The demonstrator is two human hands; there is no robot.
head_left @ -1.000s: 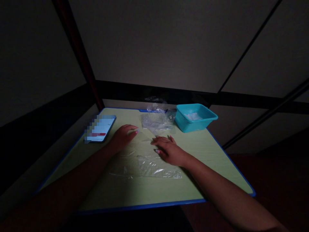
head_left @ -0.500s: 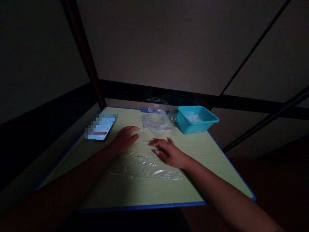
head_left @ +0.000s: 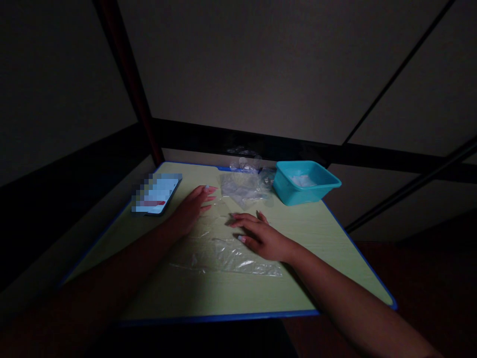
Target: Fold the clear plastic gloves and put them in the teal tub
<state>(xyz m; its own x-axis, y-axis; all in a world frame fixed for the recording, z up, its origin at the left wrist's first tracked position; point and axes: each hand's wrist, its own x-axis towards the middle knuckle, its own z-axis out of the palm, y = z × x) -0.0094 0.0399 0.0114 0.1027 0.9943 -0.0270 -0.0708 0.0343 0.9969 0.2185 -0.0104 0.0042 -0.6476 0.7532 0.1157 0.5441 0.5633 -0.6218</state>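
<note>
A clear plastic bag (head_left: 246,259) lies spread on the table, its near edge crinkled and shiny. My left hand (head_left: 194,208) is at the bag's upper left, turned on its side with the fingers apart and the thumb on top. Over the bag's upper right is my right hand (head_left: 257,233), palm down with spread fingers. Neither hand shows anything in its grasp. Whether the fingertips press on the thin film is hard to tell in the dim light. Beyond my hands sits a heap of clear plastic bags (head_left: 244,189).
On the pale green table (head_left: 219,301) with its blue rim, a phone (head_left: 162,194) with a lit, partly blurred screen stands at the left. A turquoise basket (head_left: 303,191) with something white inside stands at the back right. A wall panel (head_left: 238,74) rises behind.
My left hand has rolled so its thumb points up and its fingers have opened apart. My right hand has barely moved. The bag lies in the same place.
</note>
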